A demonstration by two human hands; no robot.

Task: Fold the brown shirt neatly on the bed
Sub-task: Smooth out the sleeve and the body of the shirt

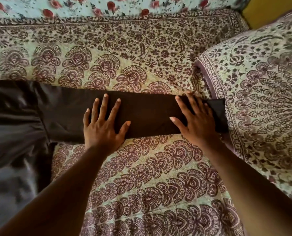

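Brown cloth lies flat under both our hands. Our left hand presses it with fingers spread and straight, and our right hand, at three o'clock from the left, does the same, palm down and gripping nothing.

Between and beyond them runs one long sleeve of the shirt, smoothed into a straight band across the bed; its cuff end reaches the pillow at three o'clock. The body of the shirt spreads away at nine o'clock, wrinkled.

We judge the folding barely begun: a sleeve is laid flat, but no fold over the body shows, and the sleeves and body still need bringing together.

The body runs off the left edge, so collar, second sleeve and hem are out of view. That side is blurred too.
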